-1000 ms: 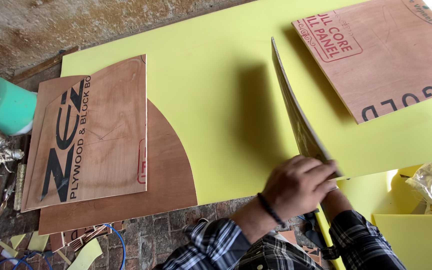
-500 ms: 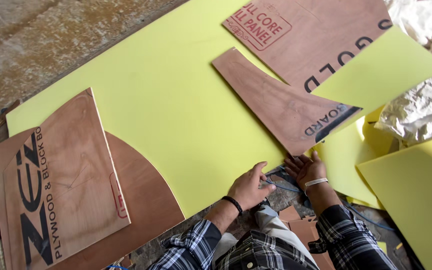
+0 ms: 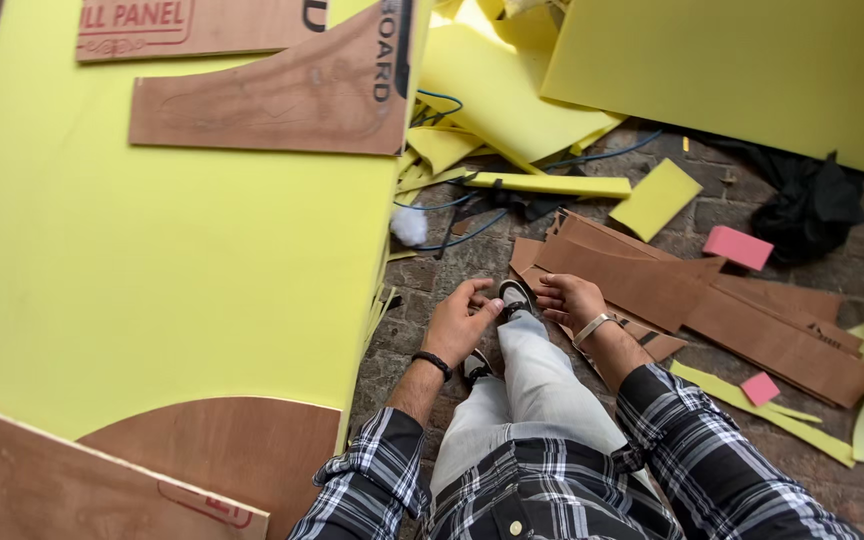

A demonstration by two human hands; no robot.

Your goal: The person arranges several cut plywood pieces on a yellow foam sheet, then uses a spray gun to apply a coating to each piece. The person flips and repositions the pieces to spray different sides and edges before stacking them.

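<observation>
My left hand [image 3: 460, 322] and my right hand [image 3: 569, 299] hover close together over my shoe [image 3: 515, 296], above the brick floor; both are empty with fingers loosely apart. To the left lies a large yellow foam sheet [image 3: 152, 280]. A curved plywood piece [image 3: 282, 100] rests flat on its upper part, below a larger plywood panel [image 3: 192, 25]. More plywood [image 3: 212, 450] lies at the sheet's near edge. Brown plywood offcuts [image 3: 642, 280] lie just right of my right hand.
Yellow foam scraps [image 3: 552, 184] and another big foam sheet [image 3: 732, 60] fill the upper right. Pink blocks [image 3: 737, 246] [image 3: 759, 388], blue cable [image 3: 472, 232], a black cloth [image 3: 812, 205] and long plywood strips [image 3: 782, 345] litter the brick floor.
The view has swung right toward the floor. Both hands have left the foam sheet's edge and come together over my shoe. The curved plywood piece, upright a second ago, lies flat.
</observation>
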